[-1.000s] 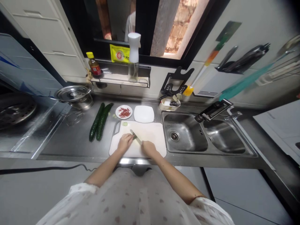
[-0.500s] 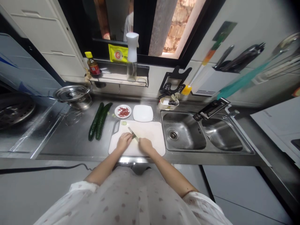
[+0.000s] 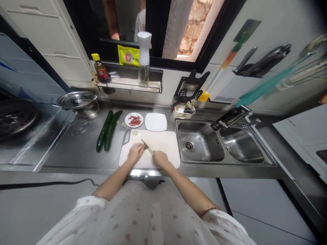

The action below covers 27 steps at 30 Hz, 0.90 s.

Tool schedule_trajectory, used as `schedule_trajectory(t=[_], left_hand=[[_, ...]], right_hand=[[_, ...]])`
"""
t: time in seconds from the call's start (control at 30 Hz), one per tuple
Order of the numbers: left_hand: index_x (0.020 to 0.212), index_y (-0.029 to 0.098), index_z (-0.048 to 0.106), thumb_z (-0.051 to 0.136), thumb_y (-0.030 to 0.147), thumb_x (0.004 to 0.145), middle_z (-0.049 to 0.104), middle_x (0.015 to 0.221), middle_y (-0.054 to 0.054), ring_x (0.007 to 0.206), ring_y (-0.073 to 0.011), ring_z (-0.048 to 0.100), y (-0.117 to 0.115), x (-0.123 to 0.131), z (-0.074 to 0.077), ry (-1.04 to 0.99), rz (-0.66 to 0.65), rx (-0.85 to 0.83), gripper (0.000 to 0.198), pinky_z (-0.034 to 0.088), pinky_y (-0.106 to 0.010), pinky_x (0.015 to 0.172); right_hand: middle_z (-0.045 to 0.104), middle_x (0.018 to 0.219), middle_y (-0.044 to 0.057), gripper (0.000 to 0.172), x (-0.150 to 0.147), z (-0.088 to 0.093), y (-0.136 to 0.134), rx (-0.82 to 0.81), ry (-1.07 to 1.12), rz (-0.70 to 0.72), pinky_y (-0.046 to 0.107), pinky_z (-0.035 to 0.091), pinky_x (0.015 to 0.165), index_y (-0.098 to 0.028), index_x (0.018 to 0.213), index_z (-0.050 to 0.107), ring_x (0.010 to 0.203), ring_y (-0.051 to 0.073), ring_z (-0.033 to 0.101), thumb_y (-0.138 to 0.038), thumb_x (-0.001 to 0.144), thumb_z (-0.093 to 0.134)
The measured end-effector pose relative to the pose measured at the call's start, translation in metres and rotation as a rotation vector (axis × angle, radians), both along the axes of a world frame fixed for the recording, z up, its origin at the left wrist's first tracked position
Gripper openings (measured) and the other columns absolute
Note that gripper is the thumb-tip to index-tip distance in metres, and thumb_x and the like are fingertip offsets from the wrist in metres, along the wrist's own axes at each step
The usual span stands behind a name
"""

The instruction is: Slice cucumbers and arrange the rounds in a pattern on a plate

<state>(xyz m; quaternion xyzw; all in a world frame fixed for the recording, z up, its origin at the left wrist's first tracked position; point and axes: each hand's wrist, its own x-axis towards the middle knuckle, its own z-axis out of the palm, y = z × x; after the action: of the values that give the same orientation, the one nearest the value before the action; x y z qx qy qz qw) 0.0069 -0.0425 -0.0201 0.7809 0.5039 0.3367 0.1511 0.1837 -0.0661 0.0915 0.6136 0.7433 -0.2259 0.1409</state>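
Observation:
On the white cutting board (image 3: pixel 166 141), my right hand (image 3: pixel 160 159) grips a knife (image 3: pixel 148 147) whose blade slants up and to the left. Beside the blade, my left hand (image 3: pixel 135 152) is closed on a small piece of cucumber, mostly hidden by the fingers; only a bit of dark green skin shows. Pale cucumber slices (image 3: pixel 135 133) lie at the board's upper left corner. Two whole cucumbers (image 3: pixel 109 131) rest on the steel counter to the left. Behind the board stand a small plate (image 3: pixel 127 124) of chopped red pieces and a white square plate (image 3: pixel 155 122).
A double sink (image 3: pixel 201 156) with a black faucet (image 3: pixel 230 117) lies to the right. A lidded steel pot (image 3: pixel 85 107) stands at the back left. Above, a wall shelf (image 3: pixel 122 83) bears a sauce bottle (image 3: pixel 101 69) and a spray bottle (image 3: pixel 144 58).
My right hand and the knife have shifted slightly to the right. My left hand stays closed at nearly the same spot on the board.

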Motion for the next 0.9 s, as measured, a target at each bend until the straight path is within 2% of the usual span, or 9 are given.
schedule_trajectory(t=[0.27,0.6,0.9], left_hand=[[0.102,0.021,0.069,0.048,0.026,0.093,0.068,0.096,-0.007,0.092,-0.0188,0.058,0.0,0.0,0.003,-0.004,-0.002,-0.004,0.024,0.048,-0.034,0.083],[0.103,0.021,0.069,0.048,0.023,0.092,0.067,0.097,-0.006,0.091,-0.0182,0.058,0.0,0.0,0.005,0.005,-0.003,-0.006,0.024,0.048,-0.033,0.082],[0.103,0.02,0.069,0.049,0.023,0.092,0.068,0.098,-0.007,0.093,-0.0192,0.058,0.0,0.0,0.004,-0.001,-0.003,-0.003,0.023,0.048,-0.034,0.084]], right_hand=[[0.069,0.104,0.015,0.035,-0.008,-0.009,0.01,0.015,0.026,-0.014,0.028,0.045,0.08,-0.014,0.11,0.065,0.1,0.022,0.064,-0.012,0.089,0.036],[0.069,0.102,0.016,0.034,0.001,-0.011,-0.003,0.007,-0.001,-0.006,0.031,0.046,0.079,-0.013,0.109,0.065,0.098,0.023,0.064,-0.012,0.089,0.037],[0.069,0.103,0.015,0.034,-0.001,-0.009,0.0,0.006,0.001,-0.008,0.029,0.045,0.079,-0.013,0.109,0.064,0.099,0.022,0.064,-0.011,0.089,0.036]])
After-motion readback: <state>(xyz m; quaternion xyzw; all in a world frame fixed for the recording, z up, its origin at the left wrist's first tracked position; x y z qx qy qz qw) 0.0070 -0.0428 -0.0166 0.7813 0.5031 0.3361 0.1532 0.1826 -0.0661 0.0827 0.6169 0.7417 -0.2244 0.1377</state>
